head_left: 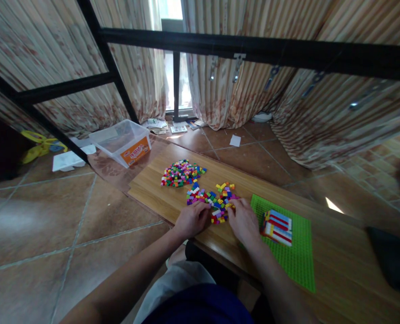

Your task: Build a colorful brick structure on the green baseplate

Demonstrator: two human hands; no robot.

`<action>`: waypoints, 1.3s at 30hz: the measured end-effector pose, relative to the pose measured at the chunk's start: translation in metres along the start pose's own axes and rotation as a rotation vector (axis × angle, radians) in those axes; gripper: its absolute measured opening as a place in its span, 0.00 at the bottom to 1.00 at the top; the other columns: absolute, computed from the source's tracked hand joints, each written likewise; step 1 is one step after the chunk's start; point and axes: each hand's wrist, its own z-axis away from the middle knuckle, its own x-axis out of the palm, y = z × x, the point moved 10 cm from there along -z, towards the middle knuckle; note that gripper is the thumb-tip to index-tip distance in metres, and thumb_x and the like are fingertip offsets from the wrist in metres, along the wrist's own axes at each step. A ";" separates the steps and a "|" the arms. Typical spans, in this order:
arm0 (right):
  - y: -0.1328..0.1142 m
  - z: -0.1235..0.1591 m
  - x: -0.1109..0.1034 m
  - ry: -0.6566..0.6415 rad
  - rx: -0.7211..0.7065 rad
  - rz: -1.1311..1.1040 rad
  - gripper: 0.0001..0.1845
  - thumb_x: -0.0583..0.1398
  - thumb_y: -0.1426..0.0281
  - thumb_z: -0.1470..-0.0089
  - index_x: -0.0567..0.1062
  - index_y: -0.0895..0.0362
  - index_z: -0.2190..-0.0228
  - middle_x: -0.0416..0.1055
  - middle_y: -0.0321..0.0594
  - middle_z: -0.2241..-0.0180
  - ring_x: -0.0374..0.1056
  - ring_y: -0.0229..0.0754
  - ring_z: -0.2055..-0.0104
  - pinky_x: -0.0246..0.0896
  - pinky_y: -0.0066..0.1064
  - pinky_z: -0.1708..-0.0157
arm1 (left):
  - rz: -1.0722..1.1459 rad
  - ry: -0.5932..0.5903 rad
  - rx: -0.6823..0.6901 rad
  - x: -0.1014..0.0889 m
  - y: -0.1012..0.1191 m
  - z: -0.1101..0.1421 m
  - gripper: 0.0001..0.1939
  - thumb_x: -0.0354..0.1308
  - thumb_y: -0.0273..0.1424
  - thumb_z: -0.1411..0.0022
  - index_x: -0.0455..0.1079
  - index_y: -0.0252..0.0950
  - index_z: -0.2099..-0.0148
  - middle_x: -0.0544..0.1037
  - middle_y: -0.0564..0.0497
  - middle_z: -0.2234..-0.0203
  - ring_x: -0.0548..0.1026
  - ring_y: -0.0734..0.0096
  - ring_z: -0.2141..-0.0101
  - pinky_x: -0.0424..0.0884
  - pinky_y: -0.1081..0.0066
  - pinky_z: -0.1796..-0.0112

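A loose pile of small toy building bricks (203,195) in many colours lies on the wooden table, between and beyond my hands. At its near left edge is my left hand (193,219), fingers curled and the tips drawn together; anything held in them is too small to make out. My right hand (243,220) reaches into the pile's right side with bent fingers among the bricks, and whether one is pinched there is hidden. Just right of that hand, a green baseplate (299,261) carries a block built of red, white, blue and yellow bricks (278,227).
A second, denser heap of bricks (181,173) sits farther back on the table (152,189). Beyond its left end stands a clear plastic box (115,139) with an orange label. A dark flat object (391,261) lies at the right. Black metal bars (220,45) cross overhead.
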 end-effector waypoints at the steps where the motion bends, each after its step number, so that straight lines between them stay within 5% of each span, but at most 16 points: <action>1: 0.001 0.002 0.000 -0.007 0.006 0.001 0.14 0.54 0.69 0.41 0.76 0.54 0.58 0.71 0.46 0.59 0.68 0.48 0.56 0.61 0.39 0.53 | -0.004 0.002 0.001 0.000 0.000 0.000 0.10 0.51 0.28 0.32 0.72 0.37 0.53 0.78 0.46 0.60 0.77 0.68 0.60 0.73 0.69 0.58; 16: -0.003 0.011 0.002 -0.039 0.055 -0.045 0.14 0.57 0.70 0.44 0.76 0.54 0.57 0.73 0.46 0.55 0.71 0.49 0.56 0.65 0.40 0.55 | -0.054 0.018 0.033 -0.002 0.002 0.000 0.08 0.51 0.28 0.32 0.71 0.37 0.55 0.79 0.46 0.61 0.77 0.68 0.59 0.74 0.69 0.57; 20: -0.010 0.010 -0.014 0.053 0.041 -0.153 0.16 0.58 0.68 0.45 0.76 0.55 0.55 0.73 0.47 0.54 0.69 0.50 0.53 0.64 0.43 0.51 | -0.056 0.033 0.049 -0.004 0.003 -0.001 0.09 0.51 0.27 0.32 0.72 0.38 0.55 0.79 0.47 0.62 0.77 0.68 0.60 0.74 0.70 0.58; 25: 0.001 0.017 -0.045 0.184 0.119 -0.448 0.17 0.60 0.63 0.45 0.76 0.54 0.55 0.74 0.46 0.56 0.72 0.45 0.62 0.69 0.41 0.57 | -0.054 0.030 0.061 -0.005 0.005 -0.002 0.08 0.51 0.27 0.32 0.72 0.38 0.56 0.79 0.48 0.62 0.77 0.69 0.60 0.74 0.70 0.58; 29: 0.036 0.039 -0.069 0.310 0.231 -0.689 0.18 0.63 0.59 0.49 0.77 0.55 0.59 0.73 0.46 0.57 0.73 0.44 0.61 0.72 0.39 0.58 | -0.074 0.023 0.060 -0.004 0.004 -0.003 0.08 0.51 0.27 0.33 0.72 0.37 0.57 0.79 0.48 0.64 0.77 0.68 0.61 0.74 0.69 0.58; 33: 0.102 0.075 -0.089 0.445 0.447 -0.779 0.25 0.67 0.54 0.55 0.78 0.56 0.57 0.76 0.45 0.61 0.74 0.45 0.62 0.72 0.40 0.61 | -0.100 0.028 0.062 -0.005 0.003 -0.004 0.08 0.51 0.27 0.33 0.72 0.37 0.57 0.79 0.48 0.64 0.77 0.68 0.61 0.74 0.69 0.58; 39: 0.178 0.097 -0.104 0.464 0.608 -0.574 0.28 0.67 0.53 0.59 0.80 0.57 0.58 0.78 0.42 0.68 0.73 0.44 0.67 0.69 0.38 0.63 | -0.121 0.044 0.099 -0.007 0.005 -0.005 0.09 0.51 0.27 0.33 0.72 0.38 0.58 0.79 0.49 0.64 0.77 0.68 0.61 0.74 0.69 0.57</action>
